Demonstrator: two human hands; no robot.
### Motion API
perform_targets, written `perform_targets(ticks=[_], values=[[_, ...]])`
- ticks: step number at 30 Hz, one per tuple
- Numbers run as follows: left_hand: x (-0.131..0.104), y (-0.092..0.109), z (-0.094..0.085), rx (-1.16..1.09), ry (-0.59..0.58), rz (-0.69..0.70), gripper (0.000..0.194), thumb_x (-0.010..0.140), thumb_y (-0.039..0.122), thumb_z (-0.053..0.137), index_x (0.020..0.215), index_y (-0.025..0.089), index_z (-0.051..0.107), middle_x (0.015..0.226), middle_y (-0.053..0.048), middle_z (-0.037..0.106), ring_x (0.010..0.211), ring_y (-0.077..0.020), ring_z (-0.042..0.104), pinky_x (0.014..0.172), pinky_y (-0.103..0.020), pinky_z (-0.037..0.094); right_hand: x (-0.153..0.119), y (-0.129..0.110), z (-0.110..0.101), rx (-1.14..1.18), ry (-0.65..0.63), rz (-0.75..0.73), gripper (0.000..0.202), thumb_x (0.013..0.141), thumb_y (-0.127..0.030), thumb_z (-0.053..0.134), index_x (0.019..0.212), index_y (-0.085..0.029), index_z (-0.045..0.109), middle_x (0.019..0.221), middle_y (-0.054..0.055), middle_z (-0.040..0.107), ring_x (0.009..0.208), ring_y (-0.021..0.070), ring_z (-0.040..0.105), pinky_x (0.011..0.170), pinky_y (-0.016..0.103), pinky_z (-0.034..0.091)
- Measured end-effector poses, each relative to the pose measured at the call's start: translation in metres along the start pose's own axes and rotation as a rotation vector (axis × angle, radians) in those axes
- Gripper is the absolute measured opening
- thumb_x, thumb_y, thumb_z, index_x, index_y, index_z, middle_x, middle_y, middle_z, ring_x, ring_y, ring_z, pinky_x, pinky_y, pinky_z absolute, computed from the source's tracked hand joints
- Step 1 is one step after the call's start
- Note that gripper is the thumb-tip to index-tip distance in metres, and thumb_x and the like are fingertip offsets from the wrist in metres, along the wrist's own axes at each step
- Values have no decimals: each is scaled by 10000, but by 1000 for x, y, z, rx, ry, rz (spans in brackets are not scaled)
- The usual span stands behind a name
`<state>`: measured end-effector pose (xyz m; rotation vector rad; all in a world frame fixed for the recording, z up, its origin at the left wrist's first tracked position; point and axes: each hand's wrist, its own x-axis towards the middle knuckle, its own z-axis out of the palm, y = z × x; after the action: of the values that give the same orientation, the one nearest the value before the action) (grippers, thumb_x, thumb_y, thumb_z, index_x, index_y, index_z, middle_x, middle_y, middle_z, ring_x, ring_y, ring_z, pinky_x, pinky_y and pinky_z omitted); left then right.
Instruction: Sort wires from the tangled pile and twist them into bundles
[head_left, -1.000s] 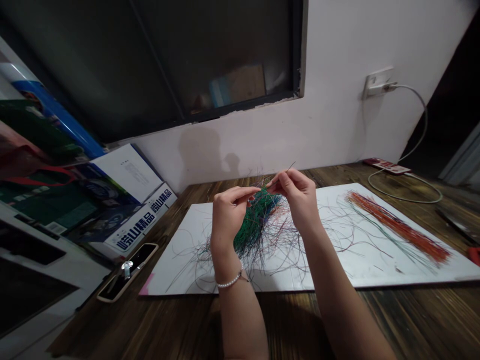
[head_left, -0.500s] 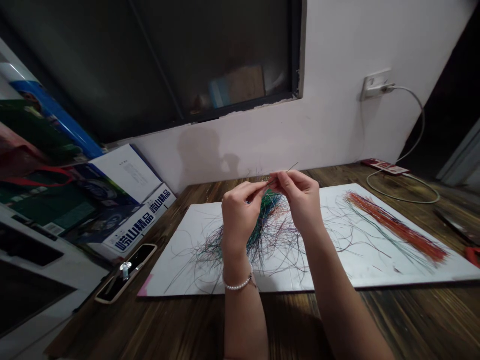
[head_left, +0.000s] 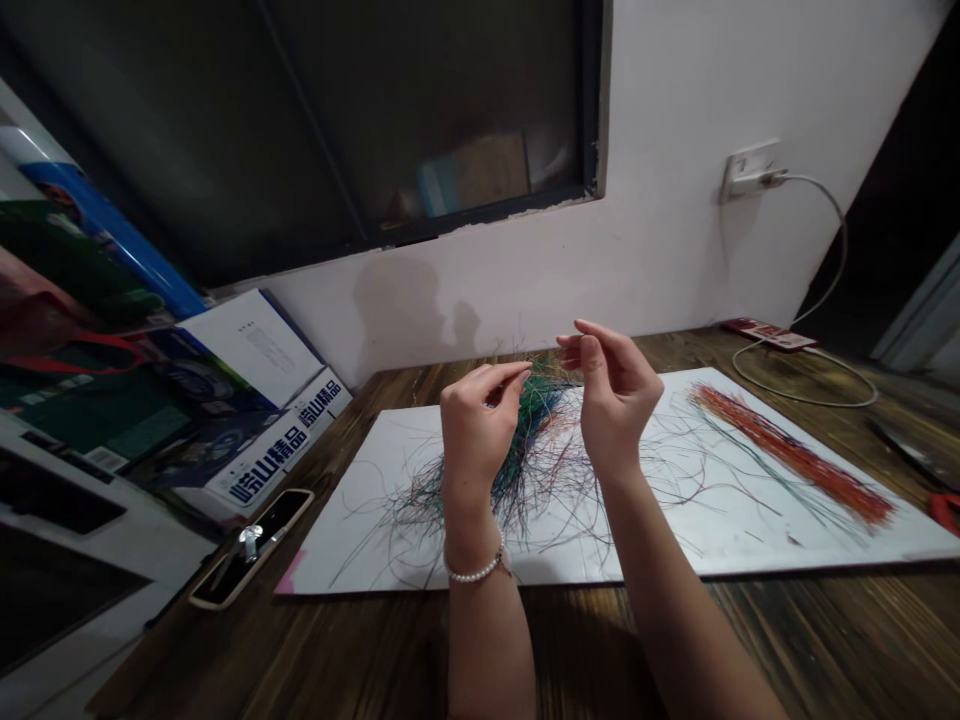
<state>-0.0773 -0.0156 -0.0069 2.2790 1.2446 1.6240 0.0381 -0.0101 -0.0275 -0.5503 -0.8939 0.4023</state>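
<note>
Since the earlier frame, the right hand (head_left: 621, 405) had drawn away from the left hand (head_left: 480, 430), its fingers loosely parted. The left stayed pinched, contents unclear. Tangled strands (head_left: 531, 428) lay just beyond it; separating them well called for a light, steady pinch.

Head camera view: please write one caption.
Left hand and right hand above tangled thin strands on a white board.

"山精品" on the blue-white box (head_left: 262, 468)
</note>
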Motion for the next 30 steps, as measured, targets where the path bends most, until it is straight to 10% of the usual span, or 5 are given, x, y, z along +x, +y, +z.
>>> perform_targets(ticks=[23, 30], values=[[0, -2, -3, 4, 172, -30, 139, 833, 263, 594, 864, 186, 706, 808, -38, 714, 677, -117, 639, 640, -239, 515, -5, 6, 5, 9, -183, 136, 267, 900, -290, 460, 1099, -182, 603, 921, 58, 691, 746, 127, 660, 669, 279, 543], [-3, -9, -32, 117, 464, -12, 103, 789, 227, 646, 823, 158, 715, 771, -28, 715, 668, -110, 634, 641, -223, 504, -13, 29, 9, -349, -878, 284, 181, 821, -171, 501, 857, -127, 673, 795, 60, 705, 727, 136, 648, 661, 248, 498]])
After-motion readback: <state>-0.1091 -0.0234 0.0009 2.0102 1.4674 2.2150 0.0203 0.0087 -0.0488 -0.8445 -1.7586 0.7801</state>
